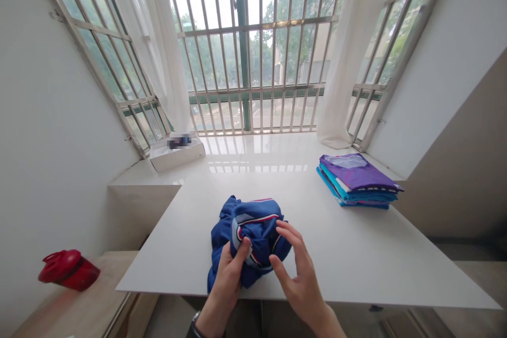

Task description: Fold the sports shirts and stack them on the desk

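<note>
A crumpled navy blue shirt [224, 237] with light blue, white and red trim lies bunched at the front of the white table. My left hand [232, 266] grips its trimmed edge, thumb on top and fingers underneath. At the bundle's right side is my right hand [297, 272], fingers curved and spread apart from the thumb. Its fingertips are at the cloth, but whether they touch it I cannot tell. Most of the shirt is folded over itself, so its full shape is hidden.
A stack of folded purple and blue clothes [356, 182] sits at the table's right. On the sill at the left is a white box [178, 156] with a blurred item on it. A red lidded container [69, 269] stands lower left. Behind the table [317, 253] is a barred window.
</note>
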